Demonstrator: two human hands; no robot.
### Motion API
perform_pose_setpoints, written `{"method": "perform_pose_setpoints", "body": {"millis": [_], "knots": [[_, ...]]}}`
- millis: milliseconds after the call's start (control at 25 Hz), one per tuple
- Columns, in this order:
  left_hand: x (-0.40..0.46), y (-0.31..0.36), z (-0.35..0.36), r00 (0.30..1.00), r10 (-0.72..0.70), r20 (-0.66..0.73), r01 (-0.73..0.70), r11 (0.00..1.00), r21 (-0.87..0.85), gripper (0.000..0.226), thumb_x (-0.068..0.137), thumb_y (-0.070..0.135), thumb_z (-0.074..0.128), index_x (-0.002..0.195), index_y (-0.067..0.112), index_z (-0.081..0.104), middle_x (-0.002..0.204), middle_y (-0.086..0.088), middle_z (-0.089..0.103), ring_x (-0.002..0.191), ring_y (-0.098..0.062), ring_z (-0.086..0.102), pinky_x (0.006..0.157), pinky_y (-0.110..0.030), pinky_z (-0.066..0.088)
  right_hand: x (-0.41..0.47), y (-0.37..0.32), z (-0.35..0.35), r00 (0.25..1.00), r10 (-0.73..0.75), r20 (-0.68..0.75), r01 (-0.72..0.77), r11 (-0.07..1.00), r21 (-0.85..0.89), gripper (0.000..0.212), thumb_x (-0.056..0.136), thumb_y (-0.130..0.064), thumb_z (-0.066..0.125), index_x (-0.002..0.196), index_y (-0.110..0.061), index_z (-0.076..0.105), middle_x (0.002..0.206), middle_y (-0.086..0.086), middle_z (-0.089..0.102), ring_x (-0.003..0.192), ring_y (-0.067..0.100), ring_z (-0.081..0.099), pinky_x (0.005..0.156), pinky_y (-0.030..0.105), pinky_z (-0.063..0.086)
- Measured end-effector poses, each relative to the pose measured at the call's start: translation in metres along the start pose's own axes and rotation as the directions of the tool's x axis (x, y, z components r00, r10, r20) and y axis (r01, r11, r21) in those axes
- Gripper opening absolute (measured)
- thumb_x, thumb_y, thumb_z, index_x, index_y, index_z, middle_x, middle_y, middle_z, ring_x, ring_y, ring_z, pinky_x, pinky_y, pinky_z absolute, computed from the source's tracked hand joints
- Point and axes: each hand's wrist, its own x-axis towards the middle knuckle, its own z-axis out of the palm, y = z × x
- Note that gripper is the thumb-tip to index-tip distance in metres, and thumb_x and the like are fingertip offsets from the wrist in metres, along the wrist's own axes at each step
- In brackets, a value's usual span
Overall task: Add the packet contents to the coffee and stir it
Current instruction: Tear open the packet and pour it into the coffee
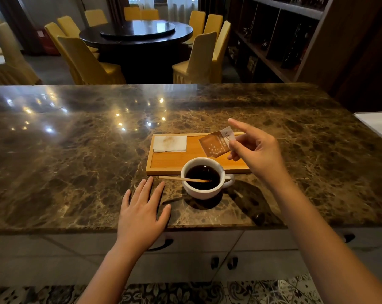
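Right hand (254,150) pinches the packet (216,144) in its fingers (235,143), index lifted, holding it tilted just above and beyond the cup (204,178) of coffee (202,177) near the tray (185,160). Left hand (143,210) lies flat on the worktop (76,161), fingers spread, holding nothing. This looks like the pouring step; next, tip it lower, then take the stirrer (181,179) resting in the cup. Whether the packet is torn open, or anything falls, I can't make out.
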Motion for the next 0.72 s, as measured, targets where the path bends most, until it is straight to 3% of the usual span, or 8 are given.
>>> {"method": "perform_pose_setpoints", "body": {"millis": [80,160,240,440,720], "knots": [[0.0,0.0,0.0,1.0,-0.001,-0.001,0.001,1.0,0.0,0.059,0.088,0.052,0.027,0.139,0.022,0.037,0.146,-0.01,0.034,0.135,-0.022,0.023,0.107,-0.052,0.018,-0.002,0.004,0.003,0.996,0.063,-0.057,-0.058,0.995,0.084,0.034,0.086,-0.003,0.059,0.114,-0.022,0.058,0.076,0.007,0.066,0.055,0.01,0.066,0.053,0.017,0.055],[0.0,0.0,0.0,1.0,-0.001,-0.002,0.001,1.0,0.001,0.059,0.089,0.052,0.027,0.138,0.022,0.038,0.145,-0.01,0.034,0.134,-0.023,0.024,0.107,-0.052,0.019,-0.004,0.008,0.005,0.985,0.145,-0.098,-0.127,0.977,0.169,0.013,0.087,-0.005,0.059,0.096,-0.015,0.061,0.069,0.006,0.066,0.049,0.01,0.065,0.048,0.019,0.053],[0.0,0.0,0.0,1.0,-0.001,-0.001,0.001,1.0,0.003,0.059,0.088,0.052,0.027,0.138,0.022,0.038,0.145,-0.01,0.034,0.134,-0.023,0.024,0.107,-0.052,0.019,-0.007,0.01,0.007,0.962,0.247,-0.113,-0.2,0.925,0.323,0.014,0.087,-0.004,0.058,0.083,-0.017,0.055,0.059,0.0,0.068,0.044,0.011,0.063,0.043,0.018,0.051],[0.0,0.0,0.0,1.0,0.001,0.0,-0.001,1.0,0.0,0.059,0.089,0.053,0.026,0.139,0.022,0.037,0.146,-0.009,0.033,0.135,-0.022,0.023,0.107,-0.052,0.019,-0.009,0.014,0.01,0.873,0.473,-0.12,-0.296,0.709,0.64,0.024,0.088,-0.002,0.054,0.095,-0.025,0.058,0.084,0.005,0.068,0.041,0.007,0.06,0.039,0.014,0.045],[-0.001,-0.001,0.001,1.0,0.005,0.0,-0.005,1.0,0.004,0.059,0.089,0.052,0.027,0.139,0.023,0.037,0.145,-0.009,0.034,0.135,-0.022,0.022,0.107,-0.051,0.019,-0.007,0.018,0.008,0.79,0.598,-0.136,-0.316,0.587,0.745,0.01,0.091,-0.018,0.053,0.092,-0.018,0.063,0.076,-0.001,0.071,0.05,0.006,0.059,0.044,0.014,0.046]]}}
